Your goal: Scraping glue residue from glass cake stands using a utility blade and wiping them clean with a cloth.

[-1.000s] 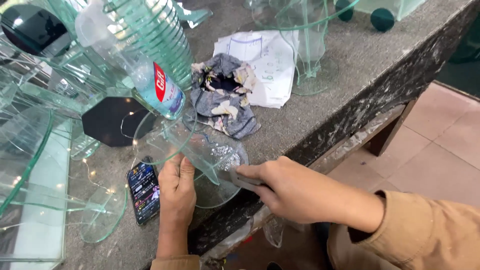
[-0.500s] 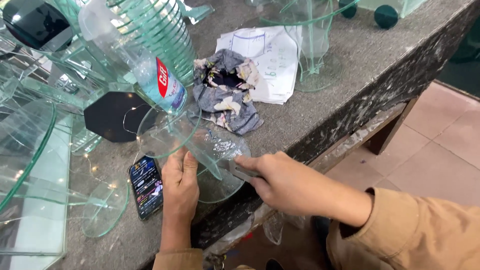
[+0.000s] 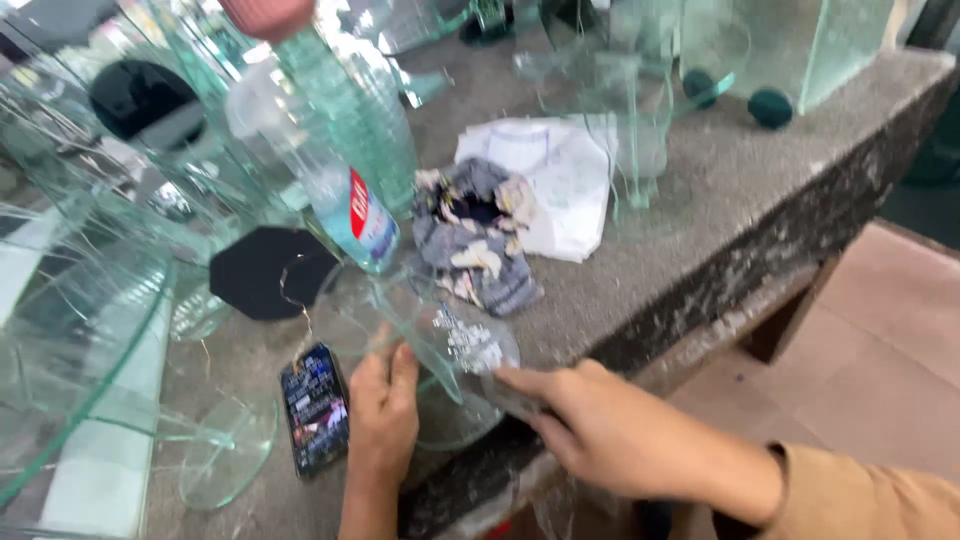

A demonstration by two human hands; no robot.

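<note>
Grey speckled stone bench point(image 3: 700, 215), dusty, with a dark rough front edge; reddish tiled floor point(image 3: 880, 340) lies to the right and below.

Head view, far to near. Clear greenish glass stands crowd the far and left part of the bench, with round glass discs at left. A clear plastic bottle point(image 3: 345, 195) with a red and pale label lies tilted among them. A black octagonal piece point(image 3: 262, 270) sits left of centre. A crumpled grey rag point(image 3: 478, 245) rests mid-bench, touching a white paper sheet point(image 3: 555, 180) on its right. A smartphone point(image 3: 315, 405) with a lit screen lies near the bench's near edge.

Between phone and edge stands a round glass piece point(image 3: 455, 375): clear, green-tinged rim, an upright slanted pane rising from a disc, white flecks on its right part.

Left hand point(image 3: 385, 400) lies flat, fingers pressed to the glass at its left. Right hand point(image 3: 600, 430), tan sleeve behind, has its grip pinched on a thin tool against the disc's right rim; the tool is blurred and can't be identified.
</note>
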